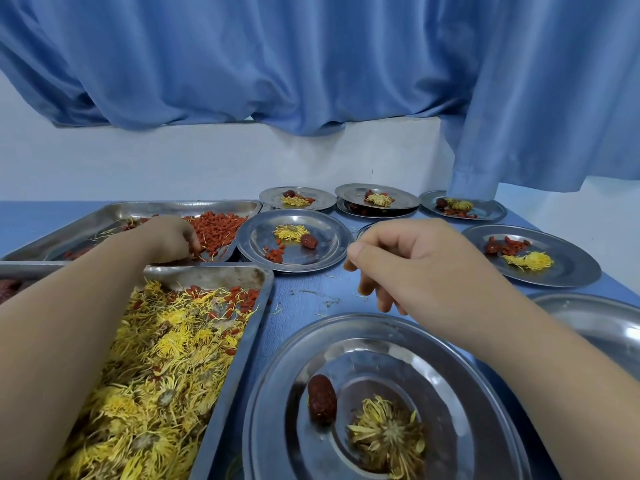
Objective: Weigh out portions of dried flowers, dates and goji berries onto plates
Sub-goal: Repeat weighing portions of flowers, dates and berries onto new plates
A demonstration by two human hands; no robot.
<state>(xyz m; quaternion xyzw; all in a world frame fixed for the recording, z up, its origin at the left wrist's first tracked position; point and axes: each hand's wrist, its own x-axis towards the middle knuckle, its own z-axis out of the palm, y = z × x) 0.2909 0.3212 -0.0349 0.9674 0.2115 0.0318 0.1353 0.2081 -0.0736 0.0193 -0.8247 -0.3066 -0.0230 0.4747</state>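
Head view: red dried goji berries (216, 230) lie heaped in the far rectangular steel tray (156, 210). My left hand (166, 240) dips curled fingers into them, but I can't tell if it grasps any. My right hand (415, 268) hovers loose and empty over the blue tabletop (304, 296).

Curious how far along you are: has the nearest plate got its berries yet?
Not yet: the nearest plate holds only a date and a dried flower.

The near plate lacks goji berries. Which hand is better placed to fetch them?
Left. The left hand reaches into the goji berries; the right hand hovers over the table, apart from them.
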